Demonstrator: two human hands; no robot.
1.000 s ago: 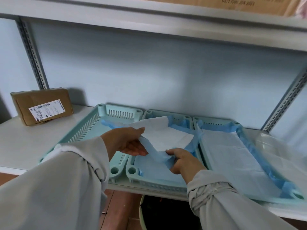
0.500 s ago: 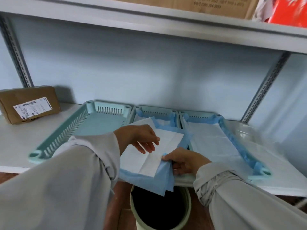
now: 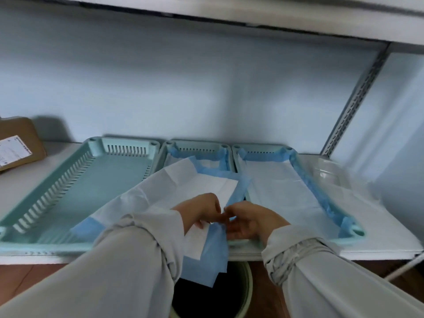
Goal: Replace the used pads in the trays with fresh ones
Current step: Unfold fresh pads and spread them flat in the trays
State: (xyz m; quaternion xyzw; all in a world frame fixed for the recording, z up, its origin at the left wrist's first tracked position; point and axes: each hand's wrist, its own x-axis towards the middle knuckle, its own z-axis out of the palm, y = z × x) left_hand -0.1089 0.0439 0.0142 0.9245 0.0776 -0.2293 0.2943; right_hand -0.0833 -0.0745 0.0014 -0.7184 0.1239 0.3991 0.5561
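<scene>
Three mint trays stand side by side on the white shelf. The left tray [image 3: 96,180] holds no pad. A white pad with blue edges [image 3: 160,191] lies half pulled out of the middle tray [image 3: 195,145], draped over that tray's front and onto the left tray, its blue edge hanging past the shelf front. My left hand [image 3: 202,210] and my right hand [image 3: 247,221] meet over the pad's front fold, and both pinch it. The right tray [image 3: 353,232] holds a flat pad [image 3: 282,189].
A bin with a black liner [image 3: 206,294] stands on the floor below the shelf edge, under the hanging pad. A brown parcel [image 3: 16,143] lies at the far left. Clear plastic wrapping [image 3: 330,173] lies right of the trays. An upper shelf runs overhead.
The pad has come further out of the middle tray and spread leftward over the left tray. My two hands have moved together at its front fold. The view tilted downward.
</scene>
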